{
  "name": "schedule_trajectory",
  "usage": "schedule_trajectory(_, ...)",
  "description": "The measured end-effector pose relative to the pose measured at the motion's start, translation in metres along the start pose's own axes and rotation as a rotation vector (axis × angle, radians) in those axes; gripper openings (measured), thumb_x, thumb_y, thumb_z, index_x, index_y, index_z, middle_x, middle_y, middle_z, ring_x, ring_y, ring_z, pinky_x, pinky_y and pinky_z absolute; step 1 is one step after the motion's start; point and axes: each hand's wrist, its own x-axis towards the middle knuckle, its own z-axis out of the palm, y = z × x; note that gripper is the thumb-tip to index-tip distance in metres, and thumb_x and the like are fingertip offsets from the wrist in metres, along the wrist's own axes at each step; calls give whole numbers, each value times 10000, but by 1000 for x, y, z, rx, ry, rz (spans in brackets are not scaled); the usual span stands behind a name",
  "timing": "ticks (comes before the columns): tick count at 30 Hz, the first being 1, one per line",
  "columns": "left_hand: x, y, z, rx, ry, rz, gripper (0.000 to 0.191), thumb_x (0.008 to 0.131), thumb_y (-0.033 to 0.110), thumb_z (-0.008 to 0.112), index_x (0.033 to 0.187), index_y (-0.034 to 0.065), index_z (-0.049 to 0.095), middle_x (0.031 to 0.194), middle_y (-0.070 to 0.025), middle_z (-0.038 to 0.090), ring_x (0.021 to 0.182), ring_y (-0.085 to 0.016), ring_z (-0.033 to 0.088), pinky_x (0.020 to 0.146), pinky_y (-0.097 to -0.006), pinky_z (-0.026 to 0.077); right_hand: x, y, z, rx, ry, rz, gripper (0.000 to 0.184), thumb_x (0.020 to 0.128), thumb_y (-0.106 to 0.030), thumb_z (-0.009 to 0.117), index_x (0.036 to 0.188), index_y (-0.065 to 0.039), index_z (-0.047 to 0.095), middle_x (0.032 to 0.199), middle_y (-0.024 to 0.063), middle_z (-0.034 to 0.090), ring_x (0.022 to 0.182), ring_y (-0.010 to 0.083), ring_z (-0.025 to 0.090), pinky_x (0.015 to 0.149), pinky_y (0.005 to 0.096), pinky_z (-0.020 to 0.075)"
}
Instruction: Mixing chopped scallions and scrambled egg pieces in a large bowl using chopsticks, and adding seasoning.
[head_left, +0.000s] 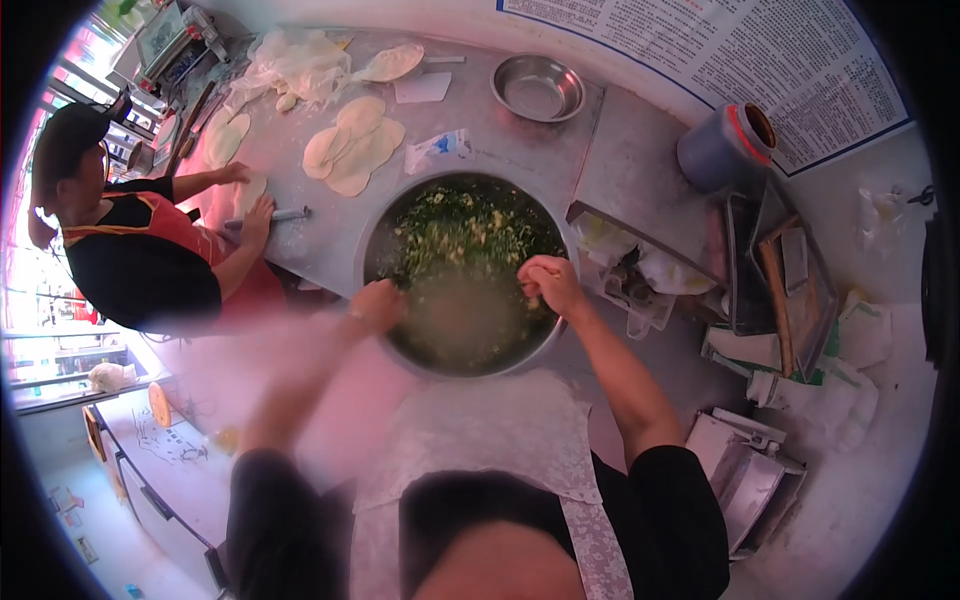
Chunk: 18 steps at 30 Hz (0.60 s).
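Observation:
A large round metal basin stands before me, holding a chopped green filling with pale yellow bits. My left hand is at the basin's left rim, its fingers curled; blur and haze hide whether it grips the rim. At the right inner side of the basin my right hand is bent with its fingertips together over the filling; whether something is pinched there does not show. A hazy blur covers the lower part of the basin.
A co-worker at the left handles a flat dough piece beside a rolling pin. Dough rounds, a plastic bag and an empty steel bowl lie on the metal table. A dark jar and stacked trays stand right.

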Motion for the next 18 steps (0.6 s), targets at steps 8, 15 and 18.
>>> schedule_trajectory(8,-33,8,-91,243,-100,66,248,808,280,604,822,69,733,748,-194,671,693,-360,659,654,-447,525,-8,-58,-48,-740,-189,-377,229,869,-123,489,855,-7,686,714,74,656,637,139,643,576,281,515)
schedule_trajectory(15,-19,9,19,-324,-116,289,237,774,288,674,800,66,752,664,-159,663,612,-257,652,598,-380,506,-19,22,18,323,39,190,220,843,-132,503,814,-12,685,681,76,646,560,142,632,501,256,511)
schedule_trajectory(18,-17,19,-30,-348,-74,289,195,764,241,685,793,58,746,627,-147,649,587,-212,637,579,-368,495,-11,-24,9,161,7,33,228,841,-149,507,800,-18,689,646,70,642,559,142,633,520,258,520)
